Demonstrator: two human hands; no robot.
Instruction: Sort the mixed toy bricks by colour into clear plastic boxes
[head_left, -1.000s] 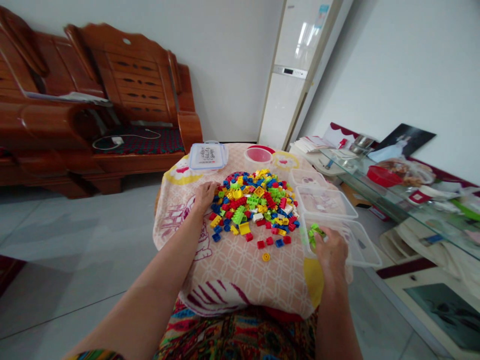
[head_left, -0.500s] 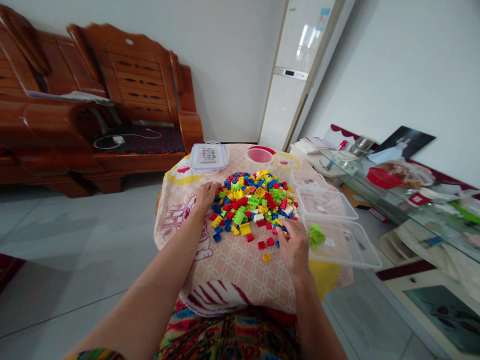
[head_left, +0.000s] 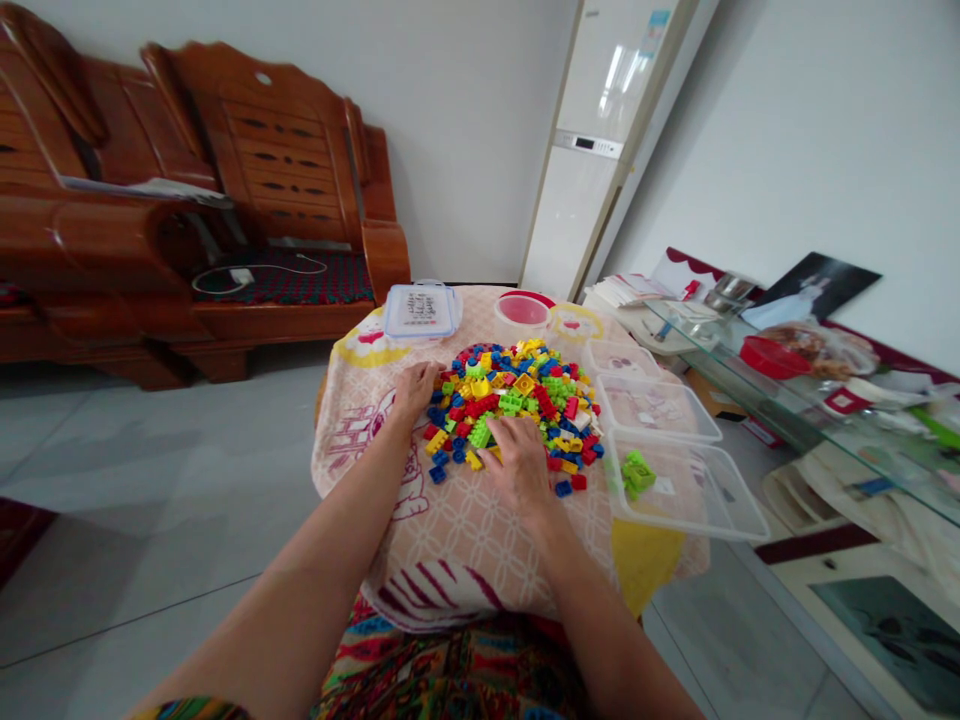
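Note:
A heap of toy building bricks (head_left: 517, 385) in red, yellow, blue and green lies on the cloth-covered round table. My left hand (head_left: 415, 392) rests against the heap's left edge, fingers stretched forward, with nothing visible in it. At the near side, my right hand (head_left: 519, 465) reaches in with thumb and forefinger apart beside a green brick (head_left: 480, 432); it covers some bricks below it. To the right stand clear plastic boxes, the nearest box (head_left: 720, 490) with several light-green bricks (head_left: 637, 474) inside.
Behind the heap are a round pink-white tub (head_left: 523, 312) and a lidded clear container (head_left: 421, 311). Two more clear boxes stand farther back at right, one being the middle box (head_left: 697, 425). A cluttered glass-topped cabinet (head_left: 795, 400) flanks the table; a wooden bench (head_left: 285, 150) is at left.
My right hand has moved left along the near edge of the heap, from beside the nearest box to the green brick. My left hand has stayed at the heap's left edge.

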